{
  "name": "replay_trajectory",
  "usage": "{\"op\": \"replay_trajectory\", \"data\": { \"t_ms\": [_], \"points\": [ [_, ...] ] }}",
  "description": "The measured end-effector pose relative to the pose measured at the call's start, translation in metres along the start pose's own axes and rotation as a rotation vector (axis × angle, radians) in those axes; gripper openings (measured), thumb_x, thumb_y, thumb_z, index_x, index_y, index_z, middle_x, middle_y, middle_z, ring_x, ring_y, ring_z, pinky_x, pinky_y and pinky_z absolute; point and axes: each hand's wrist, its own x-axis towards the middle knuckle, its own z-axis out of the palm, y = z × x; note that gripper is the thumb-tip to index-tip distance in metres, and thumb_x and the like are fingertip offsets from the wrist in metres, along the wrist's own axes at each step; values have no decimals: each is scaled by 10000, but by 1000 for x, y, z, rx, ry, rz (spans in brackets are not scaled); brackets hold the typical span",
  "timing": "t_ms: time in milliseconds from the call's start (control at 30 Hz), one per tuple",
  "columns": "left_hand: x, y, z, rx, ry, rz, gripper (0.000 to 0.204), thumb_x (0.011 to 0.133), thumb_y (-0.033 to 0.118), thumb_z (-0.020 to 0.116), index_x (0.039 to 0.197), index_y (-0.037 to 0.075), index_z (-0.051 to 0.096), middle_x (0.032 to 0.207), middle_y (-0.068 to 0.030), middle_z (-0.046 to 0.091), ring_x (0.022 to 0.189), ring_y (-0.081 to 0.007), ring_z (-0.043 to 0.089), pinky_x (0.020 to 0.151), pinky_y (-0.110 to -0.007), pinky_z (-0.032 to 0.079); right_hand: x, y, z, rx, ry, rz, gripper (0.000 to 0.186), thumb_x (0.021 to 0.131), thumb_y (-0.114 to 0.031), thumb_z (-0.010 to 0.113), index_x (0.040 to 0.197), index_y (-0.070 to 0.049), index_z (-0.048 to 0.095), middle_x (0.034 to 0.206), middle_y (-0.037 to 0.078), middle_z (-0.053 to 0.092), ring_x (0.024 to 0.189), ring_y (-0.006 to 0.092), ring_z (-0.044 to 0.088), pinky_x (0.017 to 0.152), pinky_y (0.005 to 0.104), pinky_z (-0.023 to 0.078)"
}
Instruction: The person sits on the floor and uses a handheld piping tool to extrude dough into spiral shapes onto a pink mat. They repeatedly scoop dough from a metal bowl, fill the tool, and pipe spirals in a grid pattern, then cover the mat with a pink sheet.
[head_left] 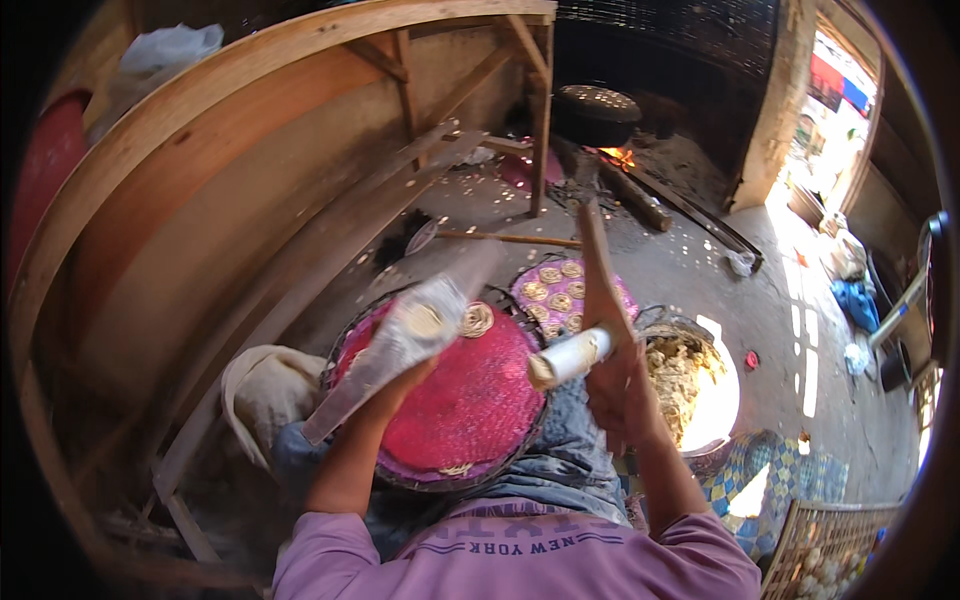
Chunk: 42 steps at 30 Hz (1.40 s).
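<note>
Bar (600, 260) of wood stands nearly upright in the right grip (618, 392), which is closed around its lower part; a white cylinder (572, 356) juts leftward from it, its tan end near the red tray's right rim. The left grip (410, 376) is closed on a pale board (375, 365), though most of its fingers are hidden from view. That board slants over the left part of the round red tray (460, 400) on the person's lap, with a round pale disc (425, 320) on its face. One coil (477, 320) of dough lies on the tray just right of the board, and a pale strand (456, 469) lies by the near rim. Beyond, a purple tray (628, 300) on the floor (770, 310) carries several more coils. Dough (676, 380) sits in a basin (726, 410) beside the right forearm. Farther off, a fire (618, 157) burns by a black pot (597, 112).
</note>
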Motion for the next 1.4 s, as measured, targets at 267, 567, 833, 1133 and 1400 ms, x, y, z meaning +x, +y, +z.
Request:
{"op": "replay_trajectory", "data": {
  "t_ms": [267, 567, 833, 1133, 1400],
  "points": [
    [-59, 41, -55, 165, -320, 133, 315, 849, 262, 629, 1100, 76, 588, 983, -147, 602, 917, -280, 599, 788, -434, 471, 12, -51, 83, -1109, -128, -849, 785, 882, -488, 586, 1414, 20, 311, 950, 228, 631, 805, 363, 658, 758, 430, 495],
    [-67, 25, -52, -252, -766, -151, 539, 816, 273, 727, 1278, 82, 527, 1070, -72, 614, 877, -210, 580, 734, -380, 457, -8, -52, 106, -1408, -291, -810, 844, 861, -534, 589, 1388, 69, 321, 829, 253, 631, 750, 423, 636, 674, 499, 489],
    [-66, 17, -25, -505, -828, -713, 707, 750, 241, 773, 1332, 45, 424, 1088, -106, 503, 853, -188, 482, 667, -355, 396, 4, -40, 86, -975, -572, -483, 894, 930, -605, 452, 1419, 116, 250, 1155, 305, 578, 1095, 370, 586, 895, 405, 476],
    [1, 57, -101, -1533, -186, -216, 1036, 797, 516, 701, 1519, 102, 84, 1541, -240, 143, 1411, -390, 204, 1128, -542, 254, 15, 27, 57, 138, -1137, 575, 1071, 842, -786, 361, 1460, 75, 208, 1167, 273, 571, 1008, 306, 619, 790, 422, 533],
    [51, -22, -130, -2009, -202, -144, 942, 854, 751, 400, 1355, -46, 410, 1332, -196, 508, 1318, -368, 410, 1119, -541, 261, 85, -37, 98, -181, -1049, 656, 1097, 793, -870, 202, 1455, -2, 319, 1229, 367, 514, 1098, 422, 582, 919, 470, 479]
  ]
}}
